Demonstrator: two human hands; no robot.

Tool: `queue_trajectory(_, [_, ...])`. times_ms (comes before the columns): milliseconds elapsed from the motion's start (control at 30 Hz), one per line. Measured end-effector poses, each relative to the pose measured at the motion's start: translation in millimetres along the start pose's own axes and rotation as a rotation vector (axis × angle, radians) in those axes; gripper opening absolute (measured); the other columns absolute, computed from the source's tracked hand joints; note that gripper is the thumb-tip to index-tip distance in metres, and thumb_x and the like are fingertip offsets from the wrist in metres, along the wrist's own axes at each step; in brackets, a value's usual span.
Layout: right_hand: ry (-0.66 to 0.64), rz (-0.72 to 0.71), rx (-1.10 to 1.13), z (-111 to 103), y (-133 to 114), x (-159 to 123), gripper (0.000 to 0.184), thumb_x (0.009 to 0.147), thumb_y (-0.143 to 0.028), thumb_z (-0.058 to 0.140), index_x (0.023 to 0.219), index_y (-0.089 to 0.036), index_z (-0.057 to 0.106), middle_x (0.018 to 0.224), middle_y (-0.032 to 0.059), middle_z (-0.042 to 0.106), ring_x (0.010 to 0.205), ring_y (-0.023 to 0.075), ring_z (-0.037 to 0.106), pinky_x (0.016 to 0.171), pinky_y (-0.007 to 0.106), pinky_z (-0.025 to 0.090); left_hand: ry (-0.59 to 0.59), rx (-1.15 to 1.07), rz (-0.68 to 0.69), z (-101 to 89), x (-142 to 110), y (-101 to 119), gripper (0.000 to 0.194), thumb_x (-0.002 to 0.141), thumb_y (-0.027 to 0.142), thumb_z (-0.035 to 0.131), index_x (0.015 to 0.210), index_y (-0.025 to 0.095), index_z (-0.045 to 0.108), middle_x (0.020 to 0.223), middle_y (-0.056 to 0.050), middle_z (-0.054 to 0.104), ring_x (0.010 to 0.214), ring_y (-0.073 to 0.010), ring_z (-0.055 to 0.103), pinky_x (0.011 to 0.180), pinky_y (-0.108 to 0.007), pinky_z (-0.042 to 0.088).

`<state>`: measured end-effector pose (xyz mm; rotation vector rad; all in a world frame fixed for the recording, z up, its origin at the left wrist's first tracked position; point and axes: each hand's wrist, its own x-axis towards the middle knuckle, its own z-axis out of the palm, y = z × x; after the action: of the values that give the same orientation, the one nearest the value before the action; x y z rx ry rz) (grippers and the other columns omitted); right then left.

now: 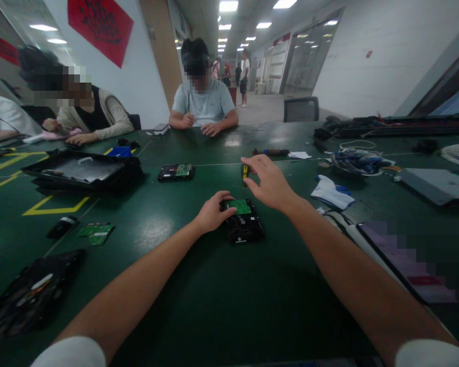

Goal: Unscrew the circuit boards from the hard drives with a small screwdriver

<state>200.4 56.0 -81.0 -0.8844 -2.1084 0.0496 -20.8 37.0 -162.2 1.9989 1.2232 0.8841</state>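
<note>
A black hard drive (245,224) with a green circuit board on top lies on the dark green table in front of me. My left hand (213,211) rests on its left edge, fingers curled and gripping it. My right hand (270,182) hovers above and beyond the drive, fingers spread apart and holding nothing. Its fingertips are close to a small black and yellow tool (245,172) that lies on the table.
A second hard drive (176,172) lies further off. A black tray (82,171) stands at the left, loose green boards (96,232) near it. White and blue gloves (332,192), cables and a screwdriver (271,152) lie to the right. Two people sit across the table.
</note>
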Motion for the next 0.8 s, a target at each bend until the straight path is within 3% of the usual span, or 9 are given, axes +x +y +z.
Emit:
queue_trajectory(100, [0.023,0.009,-0.005,-0.1,-1.0,-0.2,0.052,0.085,-0.010,0.062,0.135,-0.023,0.057,0.123,0.0127,0.055,0.112,0.0296,0.060,0.102,0.052,0.052,0.000,-0.005,-0.003,-0.1,-0.4,-0.2,0.057,0.088,0.033,0.072,0.136,0.016,0.049,0.134,-0.015,0.069,0.102,-0.0240,0.068,0.088,-0.041,0.052])
queue_trajectory(300, [0.058,-0.019,-0.002,0.5,-3.7,1.8,0.050,0.080,-0.007,0.063,0.127,-0.021,0.056,0.131,0.0159,0.056,0.127,0.0336,0.053,0.107,0.055,0.049,-0.009,-0.021,-0.006,-0.1,0.6,-2.7,0.058,0.088,0.034,0.072,0.137,0.017,0.048,0.135,-0.015,0.068,0.109,-0.0252,0.068,0.087,-0.040,0.052])
queue_trajectory(567, [0.026,0.025,-0.032,-2.9,-9.7,1.7,0.043,0.085,-0.016,0.067,0.126,-0.023,0.057,0.124,0.0134,0.060,0.119,0.0338,0.057,0.101,0.055,0.052,-0.005,-0.020,-0.006,0.4,0.6,-3.1,0.057,0.087,0.033,0.073,0.137,0.018,0.049,0.134,-0.014,0.069,0.104,-0.0238,0.069,0.087,-0.041,0.053])
queue_trajectory(800, [-0.055,-0.018,-0.092,-3.6,-7.4,1.8,0.061,0.085,-0.016,0.066,0.144,-0.024,0.054,0.127,0.0151,0.054,0.121,0.0348,0.054,0.106,0.059,0.048,0.002,-0.018,0.006,0.8,0.6,-2.9,0.057,0.088,0.033,0.073,0.137,0.017,0.050,0.133,-0.015,0.069,0.104,-0.0236,0.068,0.087,-0.040,0.052])
